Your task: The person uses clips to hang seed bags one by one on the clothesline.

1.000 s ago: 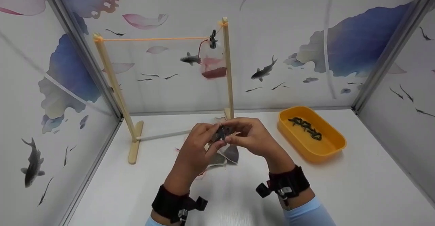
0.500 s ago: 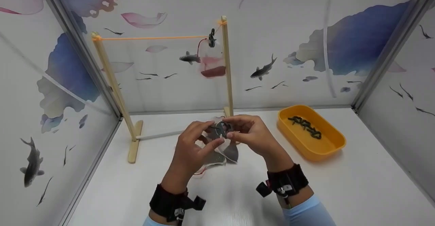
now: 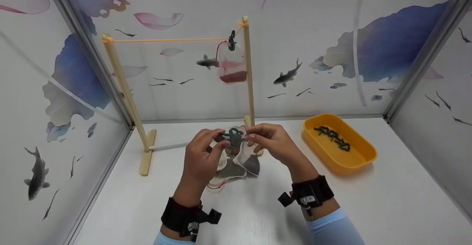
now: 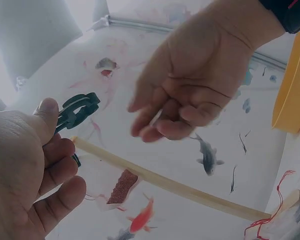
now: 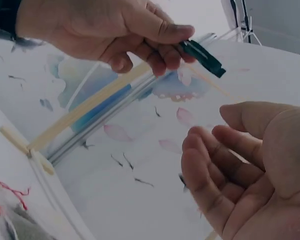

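My left hand point(image 3: 201, 156) pinches a dark green plastic clothes peg point(image 3: 234, 137) between thumb and fingers, above the table. In the left wrist view the peg point(image 4: 80, 112) sticks out past the thumb tip. My right hand point(image 3: 273, 143) is just to its right, fingers loosely bent. The right wrist view shows nothing in that hand point(image 5: 245, 170), a gap away from the peg. Below the hands lie several small grey and white pouches point(image 3: 232, 169) with red strings, partly covered by the hands.
Behind stands a wooden rack with a left post point(image 3: 125, 90), a right post point(image 3: 249, 90) and an orange string point(image 3: 169, 39) between them. A peg point(image 3: 231, 40) holds a pouch point(image 3: 233, 76) near the right post. A yellow tray point(image 3: 344, 169) at right contains several dark green pegs point(image 3: 332, 138).
Both hands were on the peg a second ago. The left hand has moved slightly left with the peg, which has turned into clearer view, and the right fingers have come off it.
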